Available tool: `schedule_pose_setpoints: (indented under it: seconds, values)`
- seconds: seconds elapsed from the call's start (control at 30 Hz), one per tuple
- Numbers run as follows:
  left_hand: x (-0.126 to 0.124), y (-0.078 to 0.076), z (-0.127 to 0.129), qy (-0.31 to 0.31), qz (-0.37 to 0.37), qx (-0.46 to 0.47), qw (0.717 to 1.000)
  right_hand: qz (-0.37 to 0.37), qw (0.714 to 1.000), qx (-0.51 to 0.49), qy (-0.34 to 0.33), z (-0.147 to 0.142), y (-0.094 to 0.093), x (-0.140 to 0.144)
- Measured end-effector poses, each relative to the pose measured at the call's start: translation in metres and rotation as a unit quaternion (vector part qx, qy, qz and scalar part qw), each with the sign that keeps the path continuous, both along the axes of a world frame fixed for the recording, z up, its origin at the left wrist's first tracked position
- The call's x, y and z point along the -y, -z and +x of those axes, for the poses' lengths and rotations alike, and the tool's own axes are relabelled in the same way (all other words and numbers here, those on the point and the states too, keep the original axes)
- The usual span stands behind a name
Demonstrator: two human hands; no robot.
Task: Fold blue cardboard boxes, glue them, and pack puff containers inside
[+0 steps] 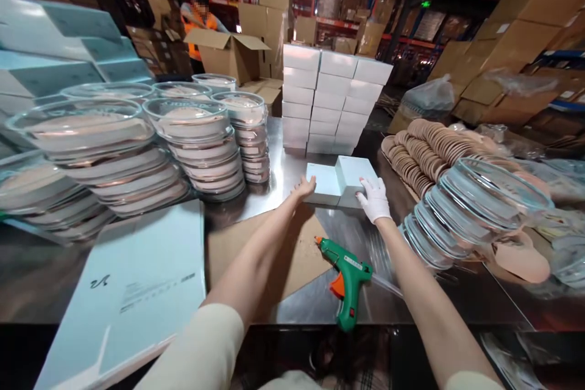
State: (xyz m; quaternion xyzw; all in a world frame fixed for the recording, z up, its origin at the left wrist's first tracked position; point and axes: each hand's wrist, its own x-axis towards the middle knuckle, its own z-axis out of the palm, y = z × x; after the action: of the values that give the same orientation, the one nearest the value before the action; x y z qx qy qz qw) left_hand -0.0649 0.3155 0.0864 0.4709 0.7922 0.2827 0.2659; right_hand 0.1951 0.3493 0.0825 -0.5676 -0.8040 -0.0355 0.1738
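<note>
me: from my end, both hands are well out over the metal table (278,164). the bare left hand (303,187) is at the outer side of the low white box (325,178); the gloved right hand (375,200) is at the taller white box (354,167) beside it.

partner: what are the fingers doing?

me: the right ones are spread, laid over the near right corner of the taller box. the left thumb stands up at the low box's edge, the other fingers bent beside it — how far they curl round the side i can't tell on my feed.

partner: why from the outer ends?

me: my reading is that a hand on each end holds the pair side by side and square. they sit just in front of the white box stack (329,100), laid in even rows, probably for steadiness.

partner: and the glue gun (348,280)?

me: lying nearer me, nozzle over the cardboard sheet (292,262) — i'd say the sheet spares the metal from drips. round clear-rimmed stacks (201,152) stand left, cork-coloured discs (429,152) lie right, likely sorted by kind for easy reach.
</note>
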Motion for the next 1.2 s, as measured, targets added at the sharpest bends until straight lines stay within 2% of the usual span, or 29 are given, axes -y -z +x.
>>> schedule_pose_setpoints:
  seconds: [0.1,0.17,0.2,0.23,0.3,0.33,0.4,0.47,0.53,0.63,0.8,1.0,1.07,1.2]
  values:
    - [0.028,-0.018,-0.01,0.0,0.031,-0.041,0.999,-0.001,1.0,0.001,0.019,-0.005,-0.012,0.014]
    - [0.072,-0.02,-0.02,0.019,0.049,-0.075,0.996,0.032,0.999,-0.012,0.009,-0.012,-0.017,0.047]
    - [0.102,-0.017,-0.025,0.033,0.053,-0.091,0.994,0.042,0.999,-0.017,-0.019,-0.014,-0.016,0.072]
    - [0.136,-0.009,-0.027,0.04,0.049,-0.104,0.993,0.041,0.997,-0.022,-0.055,-0.016,-0.013,0.101]
    - [0.208,0.015,-0.028,0.047,0.045,-0.139,0.988,-0.019,0.991,-0.009,-0.131,-0.017,0.0,0.167]
    - [0.24,0.032,-0.027,0.049,0.058,-0.201,0.977,-0.054,0.991,-0.004,-0.12,-0.017,0.009,0.2]
    - [0.291,0.068,-0.023,0.004,0.052,-0.309,0.95,-0.111,0.994,-0.012,0.007,-0.017,0.031,0.254]
    - [0.319,0.098,-0.018,-0.008,0.023,-0.363,0.931,-0.18,0.972,-0.044,0.146,-0.015,0.047,0.286]
    - [0.334,0.117,-0.012,0.004,-0.004,-0.384,0.923,-0.258,0.941,-0.07,0.209,-0.009,0.054,0.298]
    - [0.349,0.124,0.0,0.022,-0.017,-0.384,0.923,-0.332,0.919,-0.078,0.2,0.01,0.052,0.294]
    - [0.363,0.115,0.009,0.045,-0.022,-0.382,0.923,-0.32,0.916,-0.139,0.198,0.036,0.051,0.286]
    - [0.345,0.109,-0.004,0.099,-0.014,-0.356,0.929,-0.252,0.906,-0.244,0.238,0.025,0.055,0.291]
    - [0.346,0.111,-0.007,0.108,-0.005,-0.352,0.93,-0.241,0.888,-0.302,0.249,0.022,0.058,0.296]
    - [0.344,0.114,-0.005,0.11,0.009,-0.341,0.934,-0.28,0.845,-0.394,0.229,0.012,0.064,0.299]
